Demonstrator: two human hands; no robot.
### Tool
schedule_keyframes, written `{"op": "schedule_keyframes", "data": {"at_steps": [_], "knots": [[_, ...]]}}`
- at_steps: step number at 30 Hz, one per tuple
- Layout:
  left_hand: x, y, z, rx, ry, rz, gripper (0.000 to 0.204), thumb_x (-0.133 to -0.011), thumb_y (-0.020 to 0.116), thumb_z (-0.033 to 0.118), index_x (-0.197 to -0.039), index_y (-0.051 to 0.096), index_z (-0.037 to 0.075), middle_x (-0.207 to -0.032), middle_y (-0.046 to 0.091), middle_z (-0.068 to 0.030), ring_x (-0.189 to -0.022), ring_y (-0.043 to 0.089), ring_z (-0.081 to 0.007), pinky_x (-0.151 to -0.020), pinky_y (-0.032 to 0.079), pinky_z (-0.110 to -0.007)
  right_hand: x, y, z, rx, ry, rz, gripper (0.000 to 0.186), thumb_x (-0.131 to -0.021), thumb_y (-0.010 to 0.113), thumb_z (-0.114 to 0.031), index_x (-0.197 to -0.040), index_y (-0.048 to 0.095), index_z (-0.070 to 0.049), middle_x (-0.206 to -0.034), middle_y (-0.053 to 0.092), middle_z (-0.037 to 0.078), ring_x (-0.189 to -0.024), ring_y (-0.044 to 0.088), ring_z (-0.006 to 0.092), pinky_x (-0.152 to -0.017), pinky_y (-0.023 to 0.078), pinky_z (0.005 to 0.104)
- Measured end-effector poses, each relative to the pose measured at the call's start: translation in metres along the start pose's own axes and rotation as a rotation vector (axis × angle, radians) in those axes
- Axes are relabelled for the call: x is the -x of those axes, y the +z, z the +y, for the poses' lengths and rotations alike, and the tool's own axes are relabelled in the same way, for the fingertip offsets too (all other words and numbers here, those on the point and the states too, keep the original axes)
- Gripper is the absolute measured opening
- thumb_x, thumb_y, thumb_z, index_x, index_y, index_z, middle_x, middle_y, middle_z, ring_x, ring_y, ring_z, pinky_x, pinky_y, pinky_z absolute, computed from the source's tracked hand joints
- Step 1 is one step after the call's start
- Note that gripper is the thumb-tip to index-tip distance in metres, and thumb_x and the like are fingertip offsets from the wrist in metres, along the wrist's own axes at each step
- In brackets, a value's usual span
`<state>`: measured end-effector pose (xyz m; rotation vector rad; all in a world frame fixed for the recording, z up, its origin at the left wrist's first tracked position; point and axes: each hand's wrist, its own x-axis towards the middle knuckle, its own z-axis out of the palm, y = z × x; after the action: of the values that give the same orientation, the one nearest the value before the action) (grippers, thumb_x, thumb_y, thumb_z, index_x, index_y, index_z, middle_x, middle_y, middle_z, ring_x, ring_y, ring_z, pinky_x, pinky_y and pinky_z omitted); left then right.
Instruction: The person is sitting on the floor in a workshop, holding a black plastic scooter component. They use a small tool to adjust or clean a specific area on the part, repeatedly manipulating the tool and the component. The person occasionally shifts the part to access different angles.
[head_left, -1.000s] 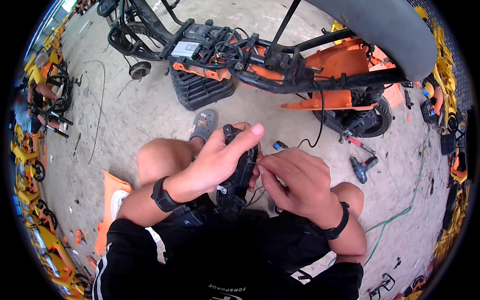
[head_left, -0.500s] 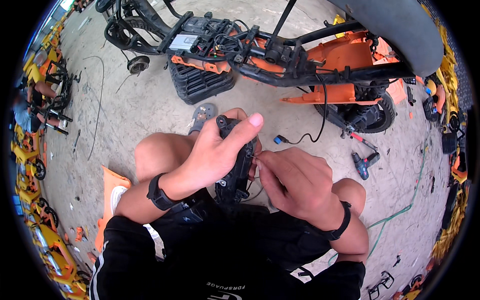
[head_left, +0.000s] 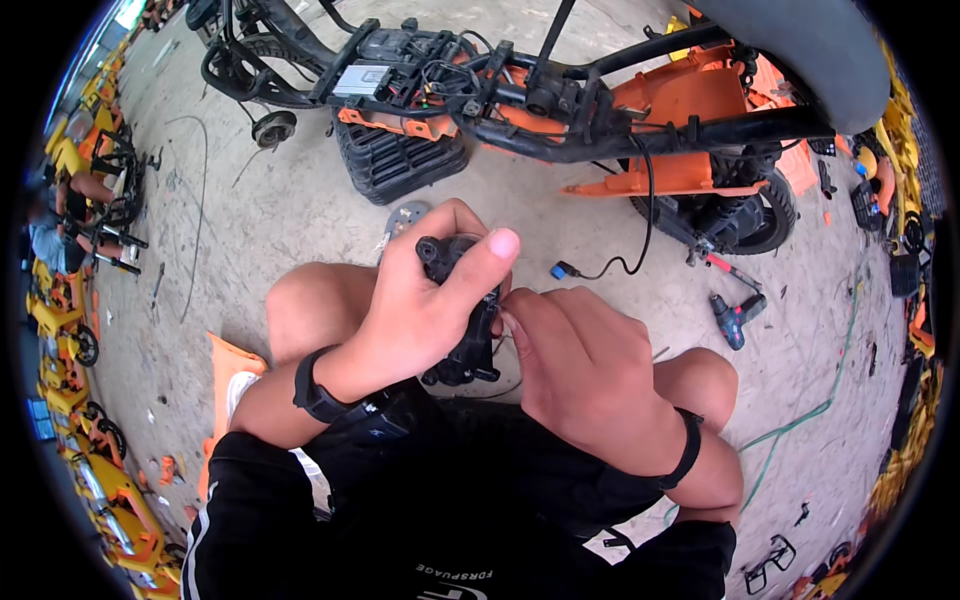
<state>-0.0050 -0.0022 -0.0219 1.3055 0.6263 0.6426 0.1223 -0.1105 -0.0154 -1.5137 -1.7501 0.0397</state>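
My left hand [head_left: 430, 285] is wrapped round a black plastic housing [head_left: 468, 352] with mounting lugs, thumb along its top. It hangs above my lap, between my knees. My right hand [head_left: 590, 365] pinches at the right side of the housing, thumb and forefinger pressed together. What sits between those fingertips is hidden. A thin dark cable [head_left: 510, 385] loops out beneath the housing near my right fingers.
Ahead lies a stripped scooter frame [head_left: 560, 140], propped on a black crate [head_left: 395, 165]. A cable ends in a blue connector [head_left: 563, 270]. To the right are a cordless drill [head_left: 735, 318] and a green hose [head_left: 790, 428]. At far left a person [head_left: 60, 230] sits among yellow vehicles.
The housing has turned in my left hand, showing a different face. My right fingertips have shifted slightly left and up against its side; the thin metal piece seen between them before is now hidden.
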Motion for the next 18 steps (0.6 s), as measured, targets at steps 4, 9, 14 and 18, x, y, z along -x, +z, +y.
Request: {"op": "schedule_keyframes", "data": {"at_steps": [4,9,14,18], "knots": [[-0.001,-0.003,-0.013,-0.213,0.119,0.067,0.034,-0.093,0.068,0.029,-0.08,0.05,0.003,-0.065,0.054,0.0003,-0.058,0.048,-0.0036,-0.051,0.04,-0.022,0.001,0.001,0.004,-0.151,0.081,-0.052,0.014,-0.078,0.065,0.007,-0.091,0.063,0.002,-0.069,0.06,0.01,-0.054,0.058,0.0249,-0.05,0.045,0.031],[-0.001,-0.003,-0.015,-0.28,0.158,0.097,0.034,-0.093,0.068,0.029,-0.078,0.05,0.003,-0.064,0.053,0.0022,-0.061,0.044,-0.0026,-0.053,0.037,-0.021,0.0,-0.002,0.002,-0.557,0.455,-0.168,0.006,-0.089,0.06,0.002,-0.094,0.061,0.004,-0.072,0.062,0.007,-0.056,0.057,0.0125,-0.05,0.044,0.0256],[0.001,-0.005,-0.008,-0.297,0.139,0.007,0.038,-0.098,0.056,0.038,-0.084,0.047,0.004,-0.073,0.062,-0.0099,-0.066,0.052,-0.0098,-0.062,0.043,-0.025,0.0,-0.001,0.008,-1.087,0.711,-0.23,0.013,-0.098,0.054,-0.008,-0.095,0.061,0.003,-0.071,0.059,0.004,-0.058,0.052,0.0069,-0.047,0.038,0.0214],[0.001,-0.004,-0.007,-0.263,0.155,0.016,0.04,-0.098,0.054,0.04,-0.083,0.046,0.004,-0.072,0.062,-0.0109,-0.065,0.052,-0.0101,-0.061,0.042,-0.025,-0.005,-0.004,0.01,-1.314,0.857,-0.28,0.01,-0.097,0.054,-0.003,-0.095,0.062,0.003,-0.073,0.059,0.003,-0.062,0.051,0.006,-0.052,0.039,0.0218]]}}
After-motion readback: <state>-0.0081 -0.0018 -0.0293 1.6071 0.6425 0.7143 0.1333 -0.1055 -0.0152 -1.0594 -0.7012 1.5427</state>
